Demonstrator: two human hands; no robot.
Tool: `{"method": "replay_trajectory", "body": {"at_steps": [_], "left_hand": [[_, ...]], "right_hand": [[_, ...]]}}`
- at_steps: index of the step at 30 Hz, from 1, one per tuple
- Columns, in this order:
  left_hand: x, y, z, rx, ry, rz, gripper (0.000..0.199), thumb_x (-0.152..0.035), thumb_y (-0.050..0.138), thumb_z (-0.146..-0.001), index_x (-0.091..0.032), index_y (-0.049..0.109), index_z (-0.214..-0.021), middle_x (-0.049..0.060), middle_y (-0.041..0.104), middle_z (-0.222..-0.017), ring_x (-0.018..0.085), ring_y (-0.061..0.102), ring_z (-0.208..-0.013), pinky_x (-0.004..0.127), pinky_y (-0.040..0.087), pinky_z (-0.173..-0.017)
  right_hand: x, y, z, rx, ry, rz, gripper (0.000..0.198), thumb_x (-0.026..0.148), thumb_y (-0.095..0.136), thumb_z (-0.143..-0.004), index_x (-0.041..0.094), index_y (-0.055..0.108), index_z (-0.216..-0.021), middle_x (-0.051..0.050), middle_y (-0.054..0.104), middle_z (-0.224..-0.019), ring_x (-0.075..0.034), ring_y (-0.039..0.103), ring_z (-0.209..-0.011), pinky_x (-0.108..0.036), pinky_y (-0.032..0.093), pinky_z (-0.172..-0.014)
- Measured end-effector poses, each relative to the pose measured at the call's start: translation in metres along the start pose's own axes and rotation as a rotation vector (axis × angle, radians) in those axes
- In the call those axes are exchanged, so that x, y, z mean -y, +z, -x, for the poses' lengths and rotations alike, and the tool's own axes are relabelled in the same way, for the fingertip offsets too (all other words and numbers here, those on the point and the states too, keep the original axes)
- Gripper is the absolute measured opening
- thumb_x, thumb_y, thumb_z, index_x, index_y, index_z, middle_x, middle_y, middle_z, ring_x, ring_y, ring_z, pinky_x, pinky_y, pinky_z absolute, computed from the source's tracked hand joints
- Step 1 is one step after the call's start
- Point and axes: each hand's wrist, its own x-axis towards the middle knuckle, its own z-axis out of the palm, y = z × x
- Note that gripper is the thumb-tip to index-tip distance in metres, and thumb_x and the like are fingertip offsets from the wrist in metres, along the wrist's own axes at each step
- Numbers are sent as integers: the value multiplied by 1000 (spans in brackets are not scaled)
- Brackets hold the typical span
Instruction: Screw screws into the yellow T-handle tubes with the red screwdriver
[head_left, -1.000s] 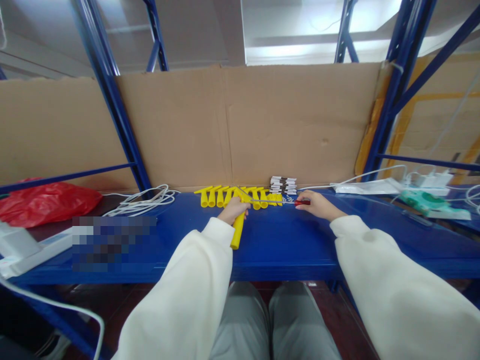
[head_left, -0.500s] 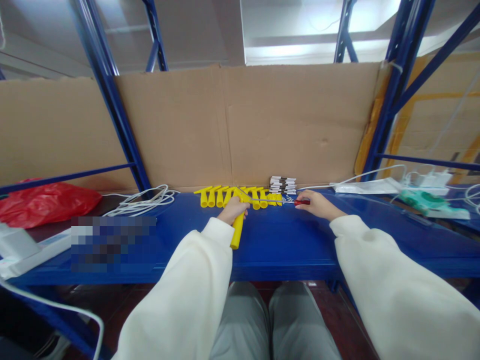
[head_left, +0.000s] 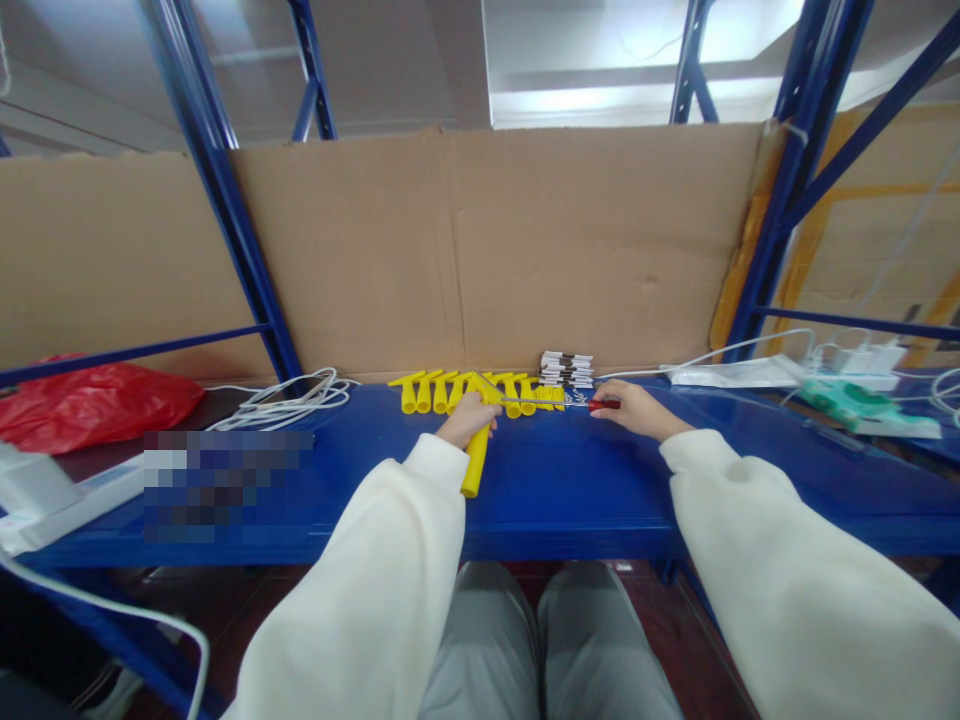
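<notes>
My left hand (head_left: 465, 418) is closed around a yellow tube-handled piece (head_left: 475, 465), its round handle slanting down towards me. My right hand (head_left: 628, 408) grips the red handle of a screwdriver (head_left: 559, 402). The screwdriver's thin shaft lies level and points left, its tip meeting the upper part of the yellow piece by my left fingers. Behind my hands stands a row of similar yellow pieces (head_left: 424, 395). Smaller flat yellow parts (head_left: 551, 397) lie at the row's right end, with small shiny bits (head_left: 576, 396), likely screws, beside them.
A stack of white pieces with dark bands (head_left: 566, 368) stands against the cardboard wall (head_left: 600, 250). Coiled white cable (head_left: 300, 400) and a red plastic bag (head_left: 97, 405) lie to the left. On the right are a green-and-white packet (head_left: 862, 405) and cables. Blue uprights (head_left: 247, 270) frame the blue table (head_left: 570, 490).
Nearly nothing differs. Both hands, the yellow piece and the screwdriver keep their places; the view has shifted very slightly.
</notes>
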Motion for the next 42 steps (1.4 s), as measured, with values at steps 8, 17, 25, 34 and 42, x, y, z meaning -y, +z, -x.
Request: {"method": "replay_trajectory", "body": {"at_steps": [8, 17, 25, 34, 42], "left_hand": [[2, 2, -1, 9, 37, -92, 20, -8, 59, -84, -18, 55, -67, -4, 50, -44, 11, 51, -42, 20, 40, -45], [4, 1, -4, -40, 71, -174, 21, -6, 62, -78, -20, 54, -63, -3, 53, -45, 13, 54, -45, 21, 39, -46], [3, 0, -2, -65, 67, -226, 17, -6, 65, -75, -19, 58, -67, -2, 54, -46, 16, 59, -50, 22, 42, -52], [2, 0, -2, -76, 66, -227, 20, -6, 64, -77, -20, 56, -66, -3, 53, -44, 15, 56, -47, 21, 39, -48], [1, -1, 0, -59, 64, -223, 21, -6, 64, -78, -20, 56, -65, -3, 53, -46, 17, 59, -50, 24, 43, -52]], "right_hand": [[3, -1, -1, 47, 31, 134, 9, 29, 69, -81, 21, 71, -86, -10, 74, -96, -29, 68, -96, -53, 47, -97], [10, -2, 1, -44, -84, 271, 12, 24, 58, -88, 23, 69, -93, -12, 72, -111, -31, 64, -110, -75, 22, -111], [17, -6, 1, -62, -165, 325, 18, 23, 55, -88, 25, 70, -98, -11, 71, -111, -32, 62, -113, -77, 18, -114], [19, -7, 1, -75, -163, 323, 18, 21, 55, -88, 25, 70, -96, -11, 71, -112, -32, 63, -112, -76, 19, -114], [25, -9, 1, -81, -179, 360, 12, 21, 53, -88, 24, 64, -90, -11, 72, -102, -29, 64, -102, -59, 39, -107]]}}
